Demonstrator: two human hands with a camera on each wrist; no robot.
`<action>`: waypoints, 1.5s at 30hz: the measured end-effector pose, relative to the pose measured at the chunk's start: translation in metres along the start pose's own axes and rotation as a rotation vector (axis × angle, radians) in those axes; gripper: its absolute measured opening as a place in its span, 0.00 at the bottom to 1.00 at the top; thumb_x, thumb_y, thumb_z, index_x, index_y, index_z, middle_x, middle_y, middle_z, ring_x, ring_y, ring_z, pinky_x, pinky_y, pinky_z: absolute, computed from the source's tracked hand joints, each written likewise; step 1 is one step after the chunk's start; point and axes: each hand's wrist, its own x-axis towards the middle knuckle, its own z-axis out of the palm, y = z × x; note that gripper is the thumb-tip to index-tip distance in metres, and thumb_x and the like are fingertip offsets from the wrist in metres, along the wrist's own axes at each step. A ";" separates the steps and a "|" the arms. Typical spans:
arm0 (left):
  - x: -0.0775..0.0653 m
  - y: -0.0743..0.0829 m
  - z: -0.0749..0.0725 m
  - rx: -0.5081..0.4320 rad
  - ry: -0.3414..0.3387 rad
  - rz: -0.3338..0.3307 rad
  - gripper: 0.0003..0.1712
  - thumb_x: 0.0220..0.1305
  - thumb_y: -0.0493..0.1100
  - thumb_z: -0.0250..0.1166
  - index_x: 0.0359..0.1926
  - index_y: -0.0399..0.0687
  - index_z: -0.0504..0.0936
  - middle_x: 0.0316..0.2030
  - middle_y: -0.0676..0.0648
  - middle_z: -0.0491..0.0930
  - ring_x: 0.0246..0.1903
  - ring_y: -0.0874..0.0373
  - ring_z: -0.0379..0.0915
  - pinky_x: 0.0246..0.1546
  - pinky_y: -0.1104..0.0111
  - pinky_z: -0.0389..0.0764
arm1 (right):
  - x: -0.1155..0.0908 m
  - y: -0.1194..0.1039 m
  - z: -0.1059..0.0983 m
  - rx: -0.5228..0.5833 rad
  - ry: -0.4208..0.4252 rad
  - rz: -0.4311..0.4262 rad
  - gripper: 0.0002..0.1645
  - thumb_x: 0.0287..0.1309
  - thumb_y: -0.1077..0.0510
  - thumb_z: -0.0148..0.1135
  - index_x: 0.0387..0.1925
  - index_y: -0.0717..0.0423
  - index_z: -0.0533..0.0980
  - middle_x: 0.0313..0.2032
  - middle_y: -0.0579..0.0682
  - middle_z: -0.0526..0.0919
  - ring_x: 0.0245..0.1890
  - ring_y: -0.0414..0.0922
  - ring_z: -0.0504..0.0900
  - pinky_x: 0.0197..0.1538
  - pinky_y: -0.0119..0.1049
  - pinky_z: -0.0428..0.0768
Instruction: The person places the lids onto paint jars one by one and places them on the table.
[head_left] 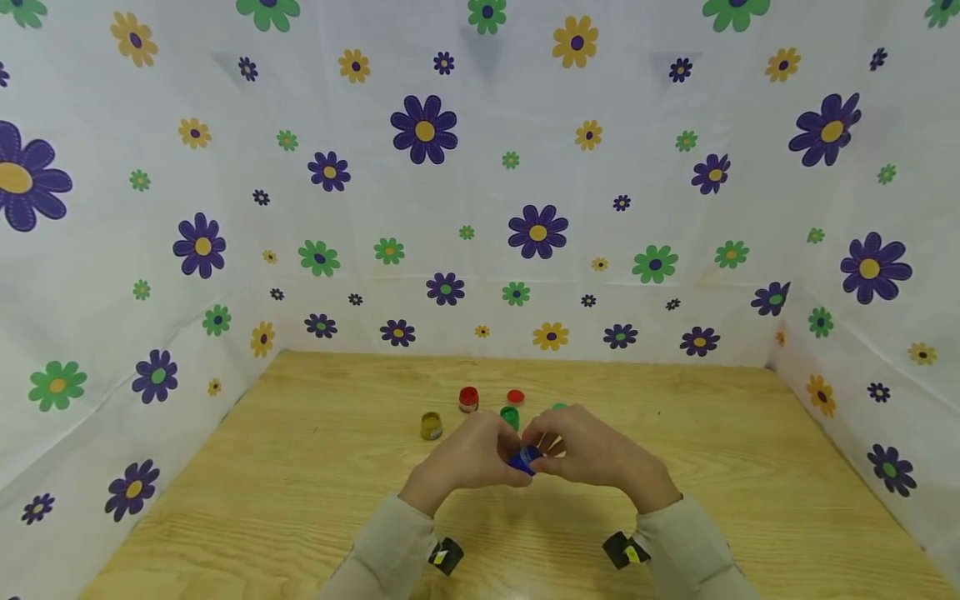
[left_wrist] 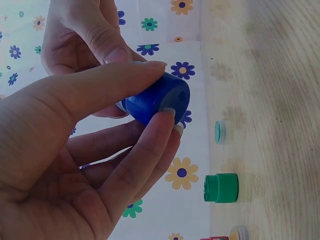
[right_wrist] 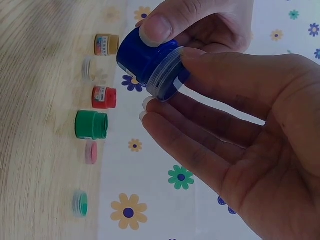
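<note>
Between both hands, raised over the table, is a small blue paint jar (head_left: 525,458), tilted on its side. My left hand (head_left: 472,454) grips the jar's body, thumb on one side and fingertips at its base in the left wrist view. At the other end, my right hand (head_left: 600,454) holds the clear-rimmed lid (right_wrist: 165,75) between thumb and fingers. The lid sits on the jar's mouth; how tightly, I cannot tell. Just beyond the hands stands an uncapped green paint jar (head_left: 509,416).
Behind the hands on the wooden table (head_left: 300,500) are an uncapped red jar (head_left: 468,400) and a yellow jar (head_left: 431,427). A red lid (head_left: 515,397), a green lid (right_wrist: 80,203) and a clear lid (right_wrist: 89,68) lie apart from them. Flowered cloth (head_left: 480,183) walls the table.
</note>
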 end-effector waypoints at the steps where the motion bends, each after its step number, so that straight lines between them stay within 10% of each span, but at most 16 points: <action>1: 0.000 0.000 0.000 -0.002 -0.001 -0.001 0.07 0.53 0.40 0.80 0.32 0.45 0.91 0.25 0.53 0.88 0.24 0.66 0.80 0.30 0.75 0.82 | 0.000 0.000 0.000 0.000 0.000 0.001 0.12 0.63 0.65 0.69 0.48 0.59 0.83 0.44 0.51 0.88 0.43 0.43 0.88 0.48 0.29 0.86; 22: 0.000 0.001 -0.001 0.003 -0.003 -0.003 0.08 0.53 0.38 0.80 0.34 0.43 0.91 0.26 0.51 0.88 0.24 0.67 0.80 0.29 0.76 0.81 | -0.001 0.001 -0.002 0.032 -0.005 -0.013 0.16 0.62 0.68 0.69 0.52 0.62 0.82 0.48 0.56 0.86 0.48 0.52 0.88 0.48 0.32 0.87; 45: -0.001 0.003 -0.001 -0.010 0.004 -0.014 0.11 0.52 0.38 0.80 0.38 0.42 0.91 0.28 0.50 0.89 0.26 0.66 0.82 0.31 0.75 0.82 | 0.002 0.003 0.003 -0.018 0.021 0.016 0.09 0.66 0.60 0.69 0.45 0.58 0.85 0.40 0.49 0.89 0.38 0.38 0.88 0.43 0.25 0.85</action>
